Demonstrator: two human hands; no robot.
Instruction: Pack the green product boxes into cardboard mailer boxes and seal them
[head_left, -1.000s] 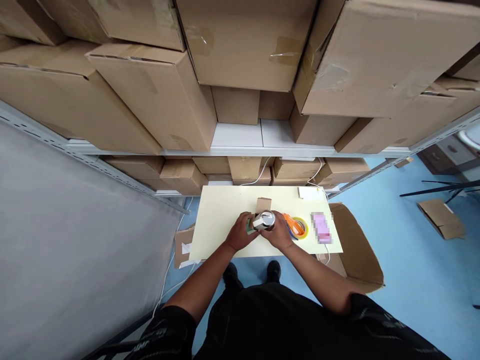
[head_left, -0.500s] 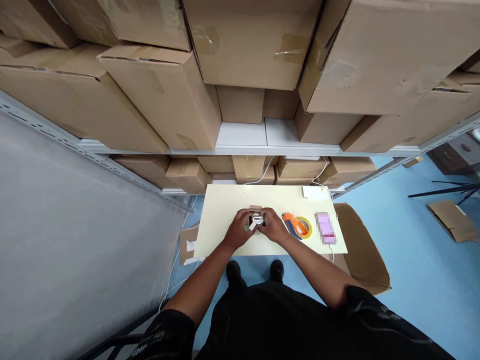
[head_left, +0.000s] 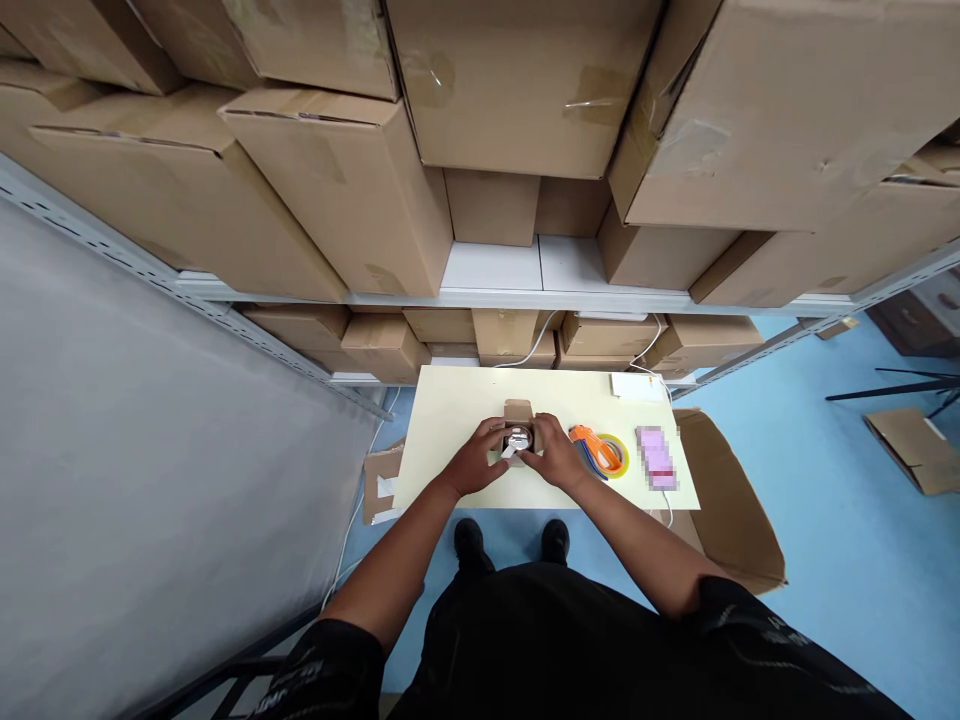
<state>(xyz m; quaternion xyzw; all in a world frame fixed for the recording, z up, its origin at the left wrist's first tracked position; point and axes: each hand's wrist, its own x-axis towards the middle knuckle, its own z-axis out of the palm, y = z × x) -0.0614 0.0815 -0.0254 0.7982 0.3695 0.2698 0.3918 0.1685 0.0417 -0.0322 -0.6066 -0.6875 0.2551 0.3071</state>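
A small cardboard box (head_left: 518,409) stands near the middle of the pale table, its back flap raised. Inside it is a round, shiny silver object (head_left: 517,438) with a dark surround; I cannot make out its kind. A white strip (head_left: 510,451) sticks out at its front left. My left hand (head_left: 478,460) is closed around the box's left side, fingertips close to the silver object. On the right side, my right hand (head_left: 556,452) grips the box with thumb in front and fingers behind. The box's lower part is partly hidden by the hands.
Right of my hands lie an orange tape dispenser (head_left: 597,451) and a yellow tape roll (head_left: 619,456). Beyond them is a blurred pink item (head_left: 656,458). A white box (head_left: 637,386) sits at the table's back right. Shelves of cartons (head_left: 525,85) rise behind; an open carton (head_left: 731,500) stands right.
The raised back flap and more of the small box now show between my hands. My left hand has shifted slightly on the box. The whole view has moved slightly.
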